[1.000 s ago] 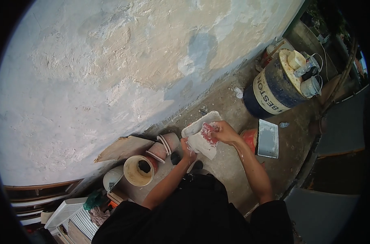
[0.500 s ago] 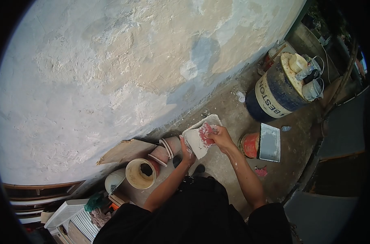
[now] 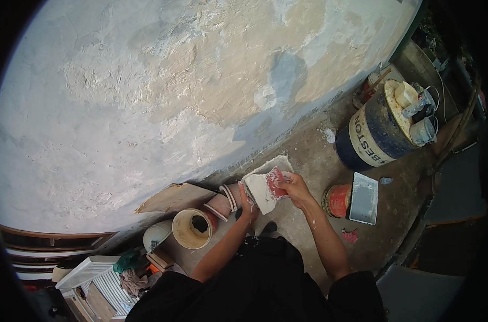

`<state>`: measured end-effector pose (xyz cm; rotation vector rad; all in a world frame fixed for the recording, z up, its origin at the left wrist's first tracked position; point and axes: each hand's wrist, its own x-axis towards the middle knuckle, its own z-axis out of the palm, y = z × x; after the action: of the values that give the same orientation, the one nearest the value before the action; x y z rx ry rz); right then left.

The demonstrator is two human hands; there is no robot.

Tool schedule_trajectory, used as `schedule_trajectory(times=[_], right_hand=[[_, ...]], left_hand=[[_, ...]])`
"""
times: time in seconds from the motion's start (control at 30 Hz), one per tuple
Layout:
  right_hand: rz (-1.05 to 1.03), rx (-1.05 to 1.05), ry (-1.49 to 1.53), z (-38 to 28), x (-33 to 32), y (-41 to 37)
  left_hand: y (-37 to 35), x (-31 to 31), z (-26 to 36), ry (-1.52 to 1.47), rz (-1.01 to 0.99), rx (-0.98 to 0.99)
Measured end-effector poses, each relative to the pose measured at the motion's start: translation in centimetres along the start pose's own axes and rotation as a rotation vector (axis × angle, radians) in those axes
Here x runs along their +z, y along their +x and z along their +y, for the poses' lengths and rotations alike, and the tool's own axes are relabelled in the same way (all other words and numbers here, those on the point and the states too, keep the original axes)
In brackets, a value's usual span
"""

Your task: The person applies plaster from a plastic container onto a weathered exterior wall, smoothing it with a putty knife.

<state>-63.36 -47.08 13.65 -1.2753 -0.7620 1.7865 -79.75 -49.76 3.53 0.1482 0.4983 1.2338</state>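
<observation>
Between my hands is a pale board [image 3: 284,162] heaped with white paste [image 3: 261,194]. My left hand [image 3: 248,203] grips the board at its left edge, fingers pointing up along it. In my right hand [image 3: 293,188] is a red scraper [image 3: 275,178], smeared with white paste and resting on the paste near the board's right side. White smears mark both hands and the right forearm. The underside of the board and part of the left fingers are hidden.
A rough plastered wall [image 3: 163,102] rises ahead. A blue drum [image 3: 372,134] stands right, with containers on top. Nearer are a red bucket [image 3: 338,200] and a grey tray [image 3: 364,198]. On the left are stacked pots [image 3: 219,206], a cream bucket [image 3: 185,235] and a wooden board [image 3: 174,198].
The view has shifted, so the wall, drum and buckets appear further right. The red scraper is more upright and slightly lower over the paste. Both hands keep their holds.
</observation>
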Motion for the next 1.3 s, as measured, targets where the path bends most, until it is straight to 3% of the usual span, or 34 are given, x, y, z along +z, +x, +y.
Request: schedule_trajectory(times=[0.2, 0.37, 0.57, 0.63, 0.67, 0.77, 0.8, 1.07, 1.23, 1.3], right_hand=[[-0.073, -0.006, 0.056, -0.6, 2.6, 1.2], [-0.104, -0.136, 0.163, 0.0, 5.8, 4.3], [0.238, -0.259, 0.262, 3.3, 14.4, 13.4], [0.444, -0.336, 0.154, 4.9, 18.4, 17.7], [0.458, -0.271, 0.135, 4.5, 20.3, 18.8], [0.54, -0.43, -0.042, 3.6, 26.4, 20.6], [0.571, -0.571, -0.1, 4.5, 28.1, 22.1], [0.368, -0.871, -0.207, 0.3, 33.5, 15.5], [0.291, -0.721, -0.018, 0.3, 32.5, 13.0], [0.261, -0.547, 0.165, 1.7, 30.4, 12.8]], left_hand=[[-1.0, 0.2, 3.5, 0.035, 0.092, 0.106], [-1.3, -4.1, 6.6, 0.02, 0.117, 0.129], [-4.3, -9.6, 8.9, 0.064, 0.226, 0.144], [-5.2, -11.4, 9.6, 0.069, 0.278, 0.127], [-5.8, -12.4, 10.0, 0.047, 0.281, 0.119], [-7.4, -13.9, 11.4, 0.031, 0.282, 0.148], [-7.7, -14.5, 12.0, 0.023, 0.306, 0.154], [-8.4, -13.6, 15.3, -0.003, 0.41, 0.143], [-7.4, -15.7, 15.0, -0.027, 0.339, 0.148], [-7.2, -15.8, 14.7, -0.027, 0.335, 0.143]])
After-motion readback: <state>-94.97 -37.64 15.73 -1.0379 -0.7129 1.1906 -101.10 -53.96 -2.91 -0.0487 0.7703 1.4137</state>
